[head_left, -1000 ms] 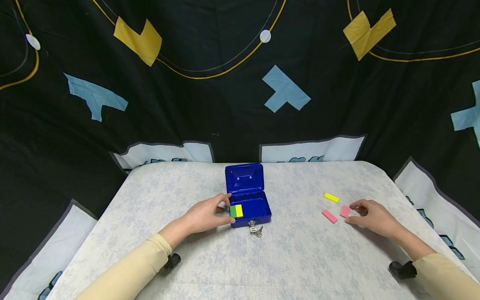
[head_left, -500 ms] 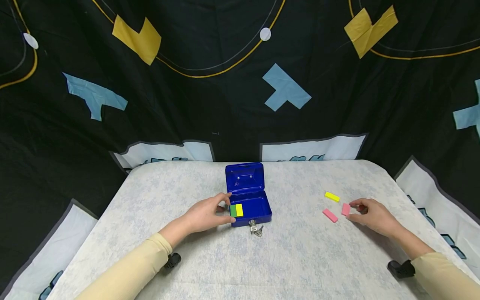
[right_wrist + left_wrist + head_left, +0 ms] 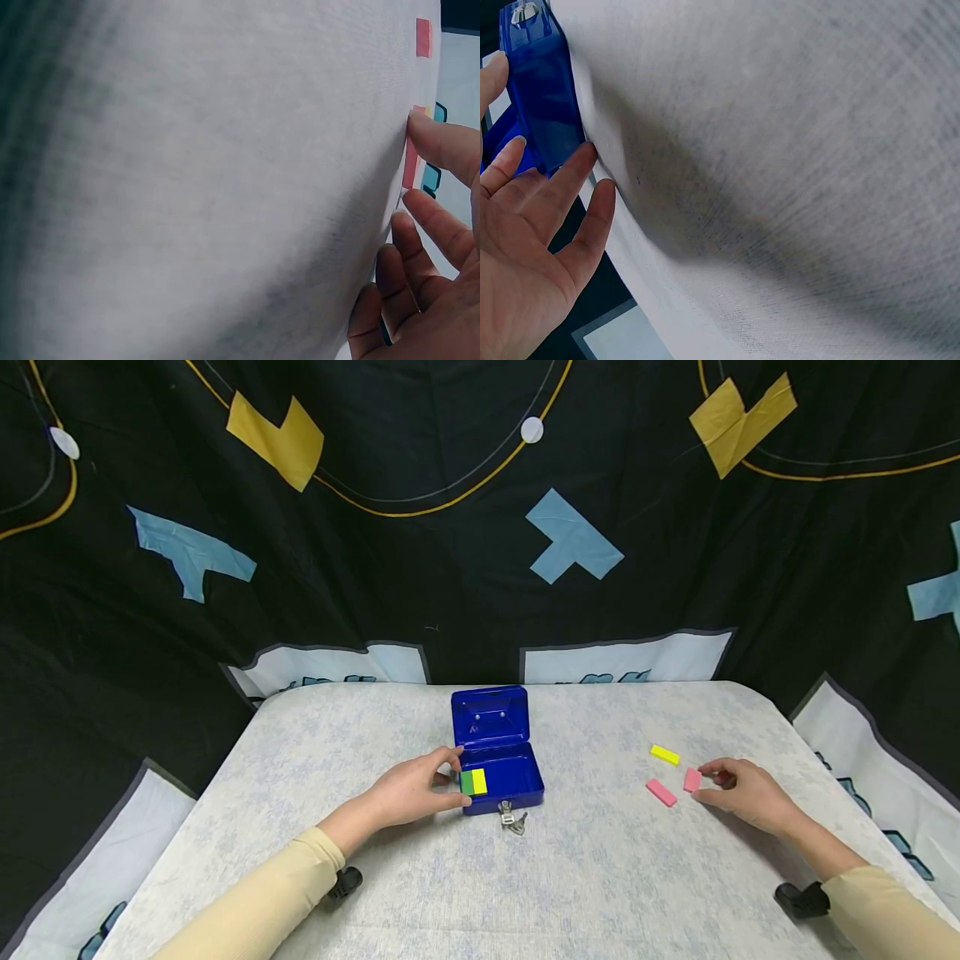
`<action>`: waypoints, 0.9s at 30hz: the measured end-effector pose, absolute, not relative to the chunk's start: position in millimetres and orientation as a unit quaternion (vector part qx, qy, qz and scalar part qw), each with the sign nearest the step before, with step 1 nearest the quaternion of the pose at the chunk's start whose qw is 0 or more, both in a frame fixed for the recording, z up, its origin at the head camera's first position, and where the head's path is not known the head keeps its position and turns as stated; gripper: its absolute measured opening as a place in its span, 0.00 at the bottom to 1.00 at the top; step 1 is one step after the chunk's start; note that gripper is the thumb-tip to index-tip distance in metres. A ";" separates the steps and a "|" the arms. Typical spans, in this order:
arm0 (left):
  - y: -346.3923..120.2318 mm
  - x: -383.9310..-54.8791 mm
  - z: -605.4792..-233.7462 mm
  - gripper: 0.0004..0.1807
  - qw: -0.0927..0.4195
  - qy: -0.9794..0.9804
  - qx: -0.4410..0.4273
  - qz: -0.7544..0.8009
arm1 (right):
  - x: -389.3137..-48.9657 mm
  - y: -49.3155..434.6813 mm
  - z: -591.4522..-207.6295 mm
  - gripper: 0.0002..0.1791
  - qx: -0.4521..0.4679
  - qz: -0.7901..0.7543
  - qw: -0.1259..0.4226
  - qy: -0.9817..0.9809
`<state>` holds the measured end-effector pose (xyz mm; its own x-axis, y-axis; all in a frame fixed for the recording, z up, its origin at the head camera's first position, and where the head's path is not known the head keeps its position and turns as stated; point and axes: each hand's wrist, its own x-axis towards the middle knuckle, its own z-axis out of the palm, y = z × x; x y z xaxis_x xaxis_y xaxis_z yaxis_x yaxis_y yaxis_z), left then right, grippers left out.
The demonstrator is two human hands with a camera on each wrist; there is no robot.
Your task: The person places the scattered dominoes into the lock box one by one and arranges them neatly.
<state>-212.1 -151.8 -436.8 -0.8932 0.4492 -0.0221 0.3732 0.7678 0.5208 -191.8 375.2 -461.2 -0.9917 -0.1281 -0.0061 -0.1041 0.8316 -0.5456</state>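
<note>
A blue metal cash box [image 3: 516, 777] stands with its lid raised in the head view, a green block [image 3: 467, 782] and a yellow block [image 3: 479, 782] side by side at its left end. My left hand [image 3: 416, 787] holds the box's left end, thumb at the front corner and index finger farther back; the left wrist view shows the fingers against the blue wall [image 3: 547, 112]. On the right, my right hand [image 3: 750, 795] pinches a pink block [image 3: 692, 779] between thumb and index finger. In the right wrist view this pink block [image 3: 410, 161] spans between both tips.
Another pink block [image 3: 661, 792] and a yellow block [image 3: 664, 754] lie left of my right hand. Keys [image 3: 517, 824] hang from the box's front latch. A pale patterned cloth [image 3: 570, 877] covers the table, with a dark curtain [image 3: 420, 585] behind it.
My right thumb and index finger have drawn in on the pink block, which has turned and shifted slightly right. My left hand and the cash box stay in place.
</note>
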 end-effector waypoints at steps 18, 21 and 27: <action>-152.2 -211.3 -436.3 0.27 0.075 0.936 0.220 0.263 | -192.4 370.1 -460.7 0.32 -0.053 -0.276 0.005 0.960; -152.2 -211.3 -436.7 0.27 0.077 0.936 0.222 0.262 | -194.6 366.6 -456.4 0.30 -0.056 -0.273 -0.005 0.960; -152.3 -211.2 -436.0 0.27 0.074 0.937 0.220 0.263 | -203.8 354.1 -437.9 0.29 -0.076 -0.262 -0.032 0.962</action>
<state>-211.2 -152.3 -436.0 -0.8924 0.4507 -0.0233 0.3728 0.7654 0.5246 -203.8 354.1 -437.9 -0.9865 -0.1293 0.1010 -0.1627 0.8512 -0.4990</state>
